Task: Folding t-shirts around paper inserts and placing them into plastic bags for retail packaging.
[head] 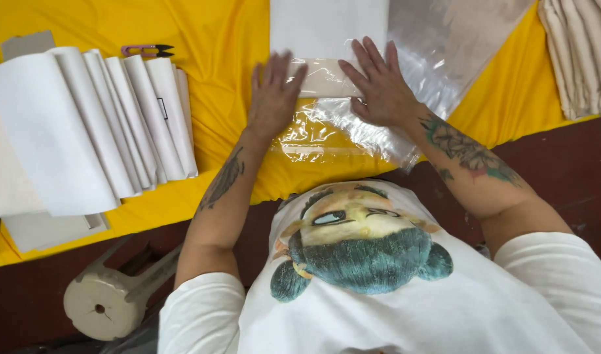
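- Nearest the camera was the person's white T-shirt (392,308), printed with a cartoon face with teal hair, filling the lower part of the view.
- Both tattooed forearms reached forward from it over a yellow cloth (228,39) that covered the work surface.
- The left hand (272,98) lay flat, fingers spread, palm down on the near left edge of a clear plastic bag (326,128).
- The right hand (381,85) was also flat with its fingers fanned, pressing on the same bag just beside the left hand.
- The bag lay on the yellow cloth directly in front of the person, its crinkled near end empty; a folded white fabric piece (328,29) sat partly inside its far end, under the fingertips.
- More clear plastic sheeting (444,46) spread to the right of the fabric.
- At the left, a fanned stack of folded white fabric pieces (84,124) rested on the cloth, with small pink-handled thread snips (146,50) beyond it.
- A pile of cream cloth (579,52) lay at the far right.
- A beige plastic stool (107,298) stood below the table edge.
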